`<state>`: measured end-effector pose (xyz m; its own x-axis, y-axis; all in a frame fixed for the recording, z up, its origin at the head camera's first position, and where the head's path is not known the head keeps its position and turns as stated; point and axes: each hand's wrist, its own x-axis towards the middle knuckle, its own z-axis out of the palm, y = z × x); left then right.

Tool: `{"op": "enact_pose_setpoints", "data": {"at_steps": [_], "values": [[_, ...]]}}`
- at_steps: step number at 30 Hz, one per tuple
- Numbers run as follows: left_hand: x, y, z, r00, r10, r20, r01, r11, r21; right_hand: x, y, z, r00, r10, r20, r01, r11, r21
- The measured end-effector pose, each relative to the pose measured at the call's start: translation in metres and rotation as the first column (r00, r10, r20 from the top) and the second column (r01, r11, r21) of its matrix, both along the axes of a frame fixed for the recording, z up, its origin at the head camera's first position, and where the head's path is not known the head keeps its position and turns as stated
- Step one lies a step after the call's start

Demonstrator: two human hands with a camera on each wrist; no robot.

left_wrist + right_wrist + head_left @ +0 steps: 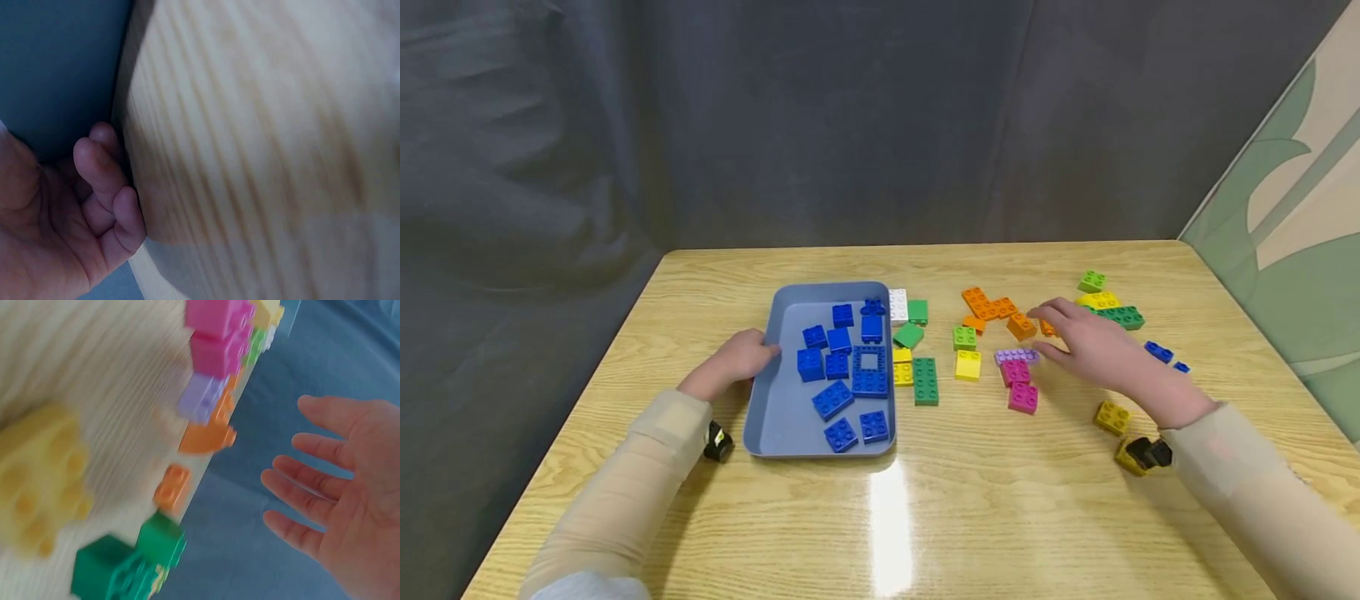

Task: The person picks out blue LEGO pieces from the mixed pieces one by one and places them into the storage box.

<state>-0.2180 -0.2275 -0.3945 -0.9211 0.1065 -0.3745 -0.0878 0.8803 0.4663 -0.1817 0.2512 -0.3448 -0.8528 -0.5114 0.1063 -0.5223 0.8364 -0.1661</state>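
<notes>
A blue-grey tray (pixel 760 417) lies on the table with several blue bricks (pixel 832 400) inside. At its left side my left hand (pixel 741 357) grips the wall, thumb over the rim; the curled fingers (pixel 100 169) show low outside it in the left wrist view. My right hand (pixel 1086 346) is over the loose bricks on the right, fingers spread and holding nothing. Near its fingertips are an orange brick (pixel 1021 326) and a lilac brick (pixel 1017 357). Another orange brick (pixel 172 487) shows in the right wrist view, partly hidden by the hand in the head view.
Pink bricks (pixel 1022 397), green bricks (pixel 926 382) and yellow bricks (pixel 967 365) lie between tray and right hand. Dark yellow bricks (pixel 1112 417) are by the right wrist, small blue bricks (pixel 1158 352) farther right. A dark curtain (pixel 850 125) hangs behind the table (pixel 1000 517).
</notes>
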Motion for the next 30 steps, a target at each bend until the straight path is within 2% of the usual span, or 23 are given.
{"op": "enact_pose_setpoints", "data": {"at_steps": [6, 9, 14, 19, 25, 30], "values": [[0.000, 0.000, -0.001, 1.000, 0.007, -0.004, -0.007, 1.000, -0.001, 0.008, 0.035, 0.003, 0.993, -0.068, -0.095, 0.065, 0.997, -0.033], [0.000, 0.000, -0.001, 1.000, 0.008, -0.004, -0.008, 1.000, 0.005, 0.010, 0.054, 0.005, 0.985, -0.137, -0.100, 0.133, 0.990, -0.045], [0.001, 0.001, 0.000, 1.000, 0.009, -0.003, -0.009, 1.000, -0.001, 0.012, 0.083, 0.002, 0.968, -0.251, -0.010, 0.251, 0.968, -0.019], [0.000, 0.000, 0.000, 1.000, 0.000, -0.003, 0.000, 1.000, -0.007, 0.015, 0.102, -0.002, 0.943, -0.318, 0.095, 0.317, 0.948, 0.033], [0.000, 0.000, -0.001, 1.000, 0.007, -0.005, -0.007, 1.000, -0.010, 0.011, 0.116, -0.008, 0.904, -0.361, 0.228, 0.340, 0.932, 0.127], [-0.001, 0.001, -0.004, 1.000, 0.011, -0.012, -0.011, 1.000, -0.012, 0.008, 0.122, -0.018, 0.889, -0.367, 0.274, 0.334, 0.929, 0.159]]}}
